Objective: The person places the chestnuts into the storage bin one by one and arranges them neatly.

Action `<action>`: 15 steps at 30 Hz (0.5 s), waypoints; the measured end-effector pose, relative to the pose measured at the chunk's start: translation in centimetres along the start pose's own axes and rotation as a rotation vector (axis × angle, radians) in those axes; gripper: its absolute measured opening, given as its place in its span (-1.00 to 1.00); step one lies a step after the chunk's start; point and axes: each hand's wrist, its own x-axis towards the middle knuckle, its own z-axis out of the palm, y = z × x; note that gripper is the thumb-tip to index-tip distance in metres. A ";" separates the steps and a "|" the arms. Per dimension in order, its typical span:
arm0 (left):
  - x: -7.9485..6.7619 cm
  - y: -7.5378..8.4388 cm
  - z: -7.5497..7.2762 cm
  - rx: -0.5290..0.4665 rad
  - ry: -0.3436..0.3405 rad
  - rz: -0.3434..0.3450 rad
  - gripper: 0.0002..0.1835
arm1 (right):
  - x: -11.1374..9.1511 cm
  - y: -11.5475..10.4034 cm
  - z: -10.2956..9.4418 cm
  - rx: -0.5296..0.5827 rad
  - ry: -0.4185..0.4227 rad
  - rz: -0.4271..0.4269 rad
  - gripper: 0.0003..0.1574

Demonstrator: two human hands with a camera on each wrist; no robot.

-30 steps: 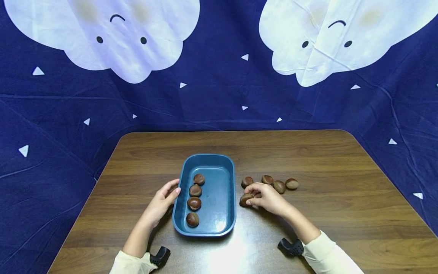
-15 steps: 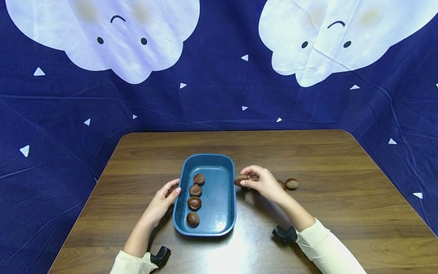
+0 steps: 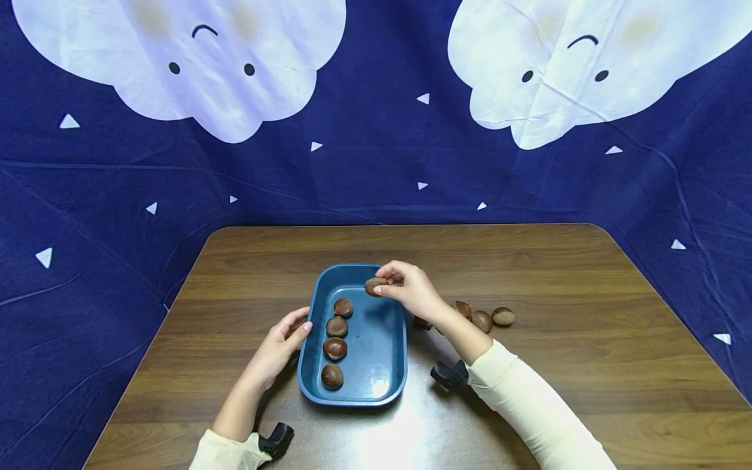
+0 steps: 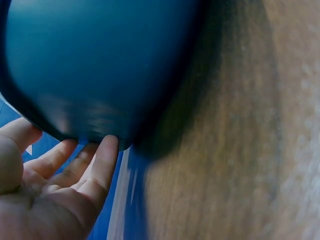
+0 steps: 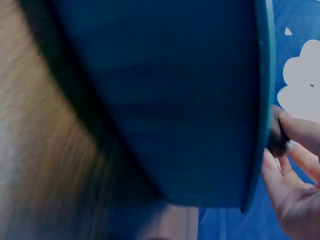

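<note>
Nearest: pale sleeves point(image 3: 534, 405), with a black wrist mount point(image 3: 276, 440) at the left cuff and a black wrist device point(image 3: 450, 375) at the right. Left hand point(image 3: 282, 339): fingers loosely spread, tips touching the outer left wall of the blue tray point(image 3: 367, 352). Four chestnuts point(image 3: 335, 348) form a column along the tray's left side. Right hand point(image 3: 414, 290) pinches one chestnut point(image 3: 374, 286) between thumb and fingers, over the tray's far right part; the hand hides that corner. Right of the tray, three loose chestnuts point(image 3: 482, 321) lie grouped on the wooden table point(image 3: 587, 365); another is partly hidden by the right forearm point(image 3: 464, 334). Beyond: navy backdrop point(image 3: 382, 163), white clouds.
</note>
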 end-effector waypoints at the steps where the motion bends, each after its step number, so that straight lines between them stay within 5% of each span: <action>1: 0.0 0.0 0.0 0.001 0.001 -0.001 -0.55 | 0.3 -0.1 0.3 -0.008 0.002 0.003 -0.73; 15: 0.1 0.0 0.1 0.004 0.005 -0.004 -0.56 | 3.1 -0.4 3.9 -0.117 -0.014 0.096 -0.76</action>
